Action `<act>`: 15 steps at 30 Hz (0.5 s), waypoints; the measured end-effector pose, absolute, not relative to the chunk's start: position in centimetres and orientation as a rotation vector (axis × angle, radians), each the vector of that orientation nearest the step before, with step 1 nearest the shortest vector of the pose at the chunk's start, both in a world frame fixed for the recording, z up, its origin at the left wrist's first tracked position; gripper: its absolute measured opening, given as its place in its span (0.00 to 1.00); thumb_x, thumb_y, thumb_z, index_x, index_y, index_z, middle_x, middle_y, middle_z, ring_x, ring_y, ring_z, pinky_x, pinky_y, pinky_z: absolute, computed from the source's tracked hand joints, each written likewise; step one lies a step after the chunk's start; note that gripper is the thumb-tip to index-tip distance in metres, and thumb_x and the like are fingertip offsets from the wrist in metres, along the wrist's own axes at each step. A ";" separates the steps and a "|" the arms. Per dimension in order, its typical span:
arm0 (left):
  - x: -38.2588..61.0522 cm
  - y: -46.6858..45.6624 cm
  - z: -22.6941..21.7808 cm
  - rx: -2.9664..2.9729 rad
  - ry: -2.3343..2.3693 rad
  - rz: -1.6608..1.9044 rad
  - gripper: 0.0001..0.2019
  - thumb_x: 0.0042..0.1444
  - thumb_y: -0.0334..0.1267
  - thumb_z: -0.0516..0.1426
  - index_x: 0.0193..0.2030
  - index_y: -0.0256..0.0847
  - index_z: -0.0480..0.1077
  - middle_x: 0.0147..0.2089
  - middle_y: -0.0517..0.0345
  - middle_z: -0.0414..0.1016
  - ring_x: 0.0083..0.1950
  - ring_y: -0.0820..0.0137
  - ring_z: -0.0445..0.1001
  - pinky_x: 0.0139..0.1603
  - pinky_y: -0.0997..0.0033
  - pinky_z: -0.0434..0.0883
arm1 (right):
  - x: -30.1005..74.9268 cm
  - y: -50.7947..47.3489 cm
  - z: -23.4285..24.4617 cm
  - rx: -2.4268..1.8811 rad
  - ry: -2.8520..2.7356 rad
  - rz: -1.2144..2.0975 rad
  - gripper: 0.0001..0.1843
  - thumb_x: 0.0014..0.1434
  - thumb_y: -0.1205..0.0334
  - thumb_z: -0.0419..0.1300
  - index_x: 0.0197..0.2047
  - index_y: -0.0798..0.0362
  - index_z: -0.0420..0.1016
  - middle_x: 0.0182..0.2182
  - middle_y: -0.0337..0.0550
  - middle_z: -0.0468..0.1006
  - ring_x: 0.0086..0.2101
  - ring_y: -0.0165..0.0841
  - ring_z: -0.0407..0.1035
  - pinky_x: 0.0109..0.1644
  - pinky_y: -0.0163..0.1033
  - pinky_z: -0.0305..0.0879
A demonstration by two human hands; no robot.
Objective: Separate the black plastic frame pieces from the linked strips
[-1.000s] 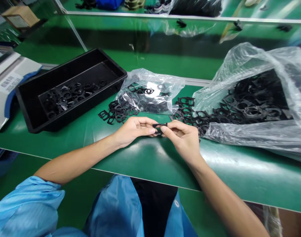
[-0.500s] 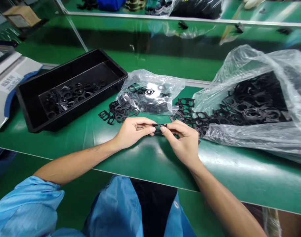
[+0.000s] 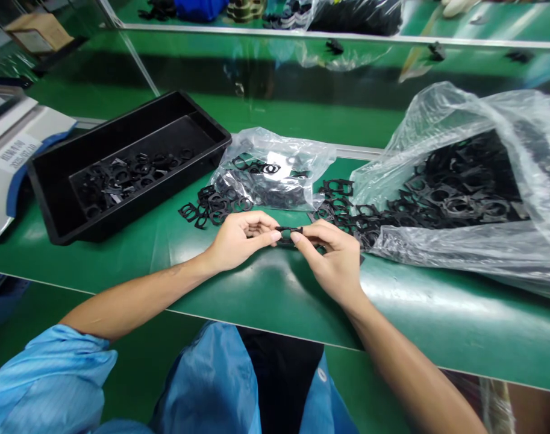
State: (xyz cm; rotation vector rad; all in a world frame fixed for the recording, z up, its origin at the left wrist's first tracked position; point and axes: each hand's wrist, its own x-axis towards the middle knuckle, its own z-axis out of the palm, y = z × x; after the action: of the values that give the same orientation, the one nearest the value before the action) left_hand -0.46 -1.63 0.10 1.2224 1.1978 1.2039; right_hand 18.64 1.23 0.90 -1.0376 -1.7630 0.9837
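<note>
My left hand (image 3: 241, 240) and my right hand (image 3: 333, 256) meet over the green table (image 3: 265, 289), both pinching one small black plastic ring part (image 3: 288, 231) between thumb and fingers. The part is held flat, just above the table. Behind my left hand lies a loose heap of the same black parts (image 3: 214, 207). More black parts (image 3: 342, 208) spill out past my right hand.
A black tray (image 3: 58, 181) with several parts stands at the left. A small clear bag (image 3: 279, 169) and a large clear bag (image 3: 464, 181) of black parts lie behind. A white and blue machine (image 3: 8, 157) sits at the far left.
Both hands have shifted slightly away from me with the part still held between them. Nothing else has moved.
</note>
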 end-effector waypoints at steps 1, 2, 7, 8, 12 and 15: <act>-0.5 -1.7 0.0 1.236 1.199 1.210 0.15 0.52 0.48 0.69 0.35 0.36 0.77 0.31 0.56 0.80 0.32 0.71 0.79 0.36 0.74 0.75 | 18.6 1.3 0.9 -1.039 -1.763 0.986 0.09 0.61 0.58 0.66 0.30 0.51 0.80 0.27 0.40 0.75 0.27 0.31 0.68 0.33 0.37 0.70; -0.5 -1.7 -0.1 1.254 1.197 1.217 0.14 0.53 0.46 0.69 0.38 0.37 0.78 0.34 0.55 0.81 0.35 0.71 0.79 0.39 0.74 0.76 | 18.7 1.3 0.9 -1.043 -1.764 0.989 0.08 0.61 0.59 0.66 0.30 0.51 0.80 0.27 0.40 0.75 0.27 0.31 0.68 0.32 0.37 0.69; -0.4 -2.0 0.0 1.487 1.126 1.235 0.15 0.58 0.39 0.65 0.52 0.42 0.79 0.46 0.52 0.81 0.46 0.68 0.78 0.50 0.70 0.75 | 18.7 1.5 1.2 -1.013 -1.835 1.039 0.10 0.61 0.60 0.66 0.28 0.52 0.77 0.25 0.39 0.73 0.27 0.30 0.66 0.32 0.36 0.66; -0.4 -2.0 0.1 1.544 1.115 1.230 0.13 0.59 0.38 0.64 0.51 0.42 0.80 0.45 0.52 0.81 0.47 0.68 0.78 0.50 0.70 0.75 | 18.7 1.5 1.2 -0.995 -1.858 1.070 0.11 0.61 0.60 0.66 0.27 0.52 0.77 0.25 0.39 0.73 0.26 0.30 0.66 0.32 0.36 0.65; -0.5 -1.9 0.2 1.571 1.126 1.202 0.08 0.60 0.37 0.63 0.43 0.40 0.81 0.41 0.52 0.81 0.43 0.68 0.77 0.46 0.71 0.75 | 18.5 1.6 1.1 -0.995 -1.854 1.195 0.14 0.61 0.55 0.66 0.27 0.52 0.77 0.25 0.39 0.73 0.26 0.29 0.66 0.31 0.35 0.64; -0.6 -1.9 0.1 1.543 1.118 1.191 0.12 0.60 0.35 0.61 0.50 0.40 0.78 0.42 0.54 0.80 0.41 0.70 0.76 0.44 0.72 0.75 | 18.4 1.7 1.0 -1.004 -1.808 1.263 0.16 0.60 0.51 0.67 0.27 0.52 0.77 0.25 0.39 0.74 0.27 0.29 0.66 0.31 0.35 0.65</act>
State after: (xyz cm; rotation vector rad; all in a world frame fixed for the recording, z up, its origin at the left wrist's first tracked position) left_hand -0.60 -1.95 0.06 1.5429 1.1181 1.1912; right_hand 18.43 1.69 0.97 -1.0043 -1.8077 1.2633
